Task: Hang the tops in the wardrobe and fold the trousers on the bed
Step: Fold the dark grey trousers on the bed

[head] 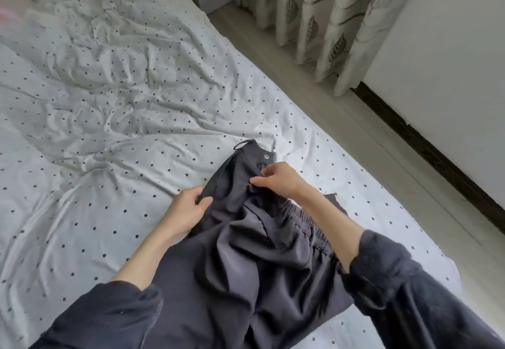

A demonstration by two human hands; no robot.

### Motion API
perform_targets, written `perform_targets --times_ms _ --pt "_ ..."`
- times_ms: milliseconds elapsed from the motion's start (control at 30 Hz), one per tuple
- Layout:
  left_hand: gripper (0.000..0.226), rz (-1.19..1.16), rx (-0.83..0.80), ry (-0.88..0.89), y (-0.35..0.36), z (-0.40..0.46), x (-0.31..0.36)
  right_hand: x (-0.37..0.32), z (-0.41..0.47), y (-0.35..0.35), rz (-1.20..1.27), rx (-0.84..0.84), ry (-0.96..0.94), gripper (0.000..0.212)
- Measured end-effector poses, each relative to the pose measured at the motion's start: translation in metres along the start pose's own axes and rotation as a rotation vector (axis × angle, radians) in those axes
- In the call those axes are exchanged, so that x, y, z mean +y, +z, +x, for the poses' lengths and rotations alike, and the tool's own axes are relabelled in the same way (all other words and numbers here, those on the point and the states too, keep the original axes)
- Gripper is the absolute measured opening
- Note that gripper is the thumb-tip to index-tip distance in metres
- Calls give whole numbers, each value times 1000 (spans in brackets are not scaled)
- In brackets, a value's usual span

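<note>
Dark trousers (254, 242) lie bunched on the near right part of the dotted bed (109, 89), the left hand (188, 209) pinching their left edge and the right hand (276, 179) pinching the waistband near the snap button (266, 155).

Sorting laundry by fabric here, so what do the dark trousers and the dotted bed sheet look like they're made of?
Trousers: probably a thin woven cotton or blend, matte charcoal; it drapes in soft folds, with a gathered elastic waistband and a metal snap. Bed sheet: likely light cotton, matte, creased all over. Neither fibre is certain.
</note>
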State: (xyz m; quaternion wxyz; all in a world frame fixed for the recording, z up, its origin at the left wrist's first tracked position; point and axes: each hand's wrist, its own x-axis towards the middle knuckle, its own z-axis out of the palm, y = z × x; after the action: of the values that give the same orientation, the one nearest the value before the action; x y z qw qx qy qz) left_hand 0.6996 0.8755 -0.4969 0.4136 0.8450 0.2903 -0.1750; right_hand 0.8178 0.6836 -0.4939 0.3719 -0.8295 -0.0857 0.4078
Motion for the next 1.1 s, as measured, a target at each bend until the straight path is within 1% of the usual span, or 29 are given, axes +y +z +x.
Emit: perform_targets --times_ms 67,100,167,200,233,267,300,367,400,433,500,533,567,600,667,700,767,833,900,1000,1067,1100 --pt "20 -66 37 17 -10 12 1 -5 9 -9 159 32 -30 34" --pt "20 -72 67 46 -14 18 6 -6 10 -14 231 110 -41 36" --pt "14 -65 140 86 -17 33 17 -7 15 -22 252 281 -67 31" --pt "11 -42 181 96 -16 39 22 -6 17 -24 222 329 -70 28" --pt "16 -6 218 92 -14 42 24 -5 19 -25 188 320 -59 23" --pt "24 22 242 85 -12 42 24 -4 19 -24 142 275 -25 21" --pt "28 31 255 84 -11 39 20 -1 21 -21 97 213 18 31" --pt "30 -10 250 109 -10 25 6 3 23 -17 59 128 72 56" --pt "32 -36 219 125 -12 15 -4 3 25 -15 65 108 72 62" --pt "34 -42 154 137 -15 5 -14 3 27 -14 93 95 58 65" --pt "36 23 -11 138 -20 -14 -34 -1 28 -15 152 38 31 71" --pt "34 81 -63 131 -22 -21 -42 -5 28 -16 152 11 27 72" --pt "28 126 -64 113 -24 -25 -49 -7 29 -17 130 -8 29 70" --pt "22 140 -23 97 -26 -27 -53 -9 28 -18 89 -14 34 66" --pt "19 114 109 81 -32 -26 -55 -13 29 -22 15 11 29 57" --pt "18 72 172 60 -36 -24 -53 -14 29 -24 20 50 12 51" --pt "20 -22 279 33 -47 -17 -49 -20 34 -29 146 186 -26 41" --pt "23 -27 308 41 -57 -3 -44 -30 42 -33 256 341 -57 37" --pt "14 31 311 35 -62 14 -42 -40 57 -31 244 395 -49 39" --pt "5 74 323 -34 -59 33 -44 -46 77 -18 199 314 49 48" --pt "7 67 302 -75 -58 30 -51 -44 77 -8 110 308 63 52" --pt "10 55 294 -94 -58 24 -56 -43 71 -3 6 336 43 53"
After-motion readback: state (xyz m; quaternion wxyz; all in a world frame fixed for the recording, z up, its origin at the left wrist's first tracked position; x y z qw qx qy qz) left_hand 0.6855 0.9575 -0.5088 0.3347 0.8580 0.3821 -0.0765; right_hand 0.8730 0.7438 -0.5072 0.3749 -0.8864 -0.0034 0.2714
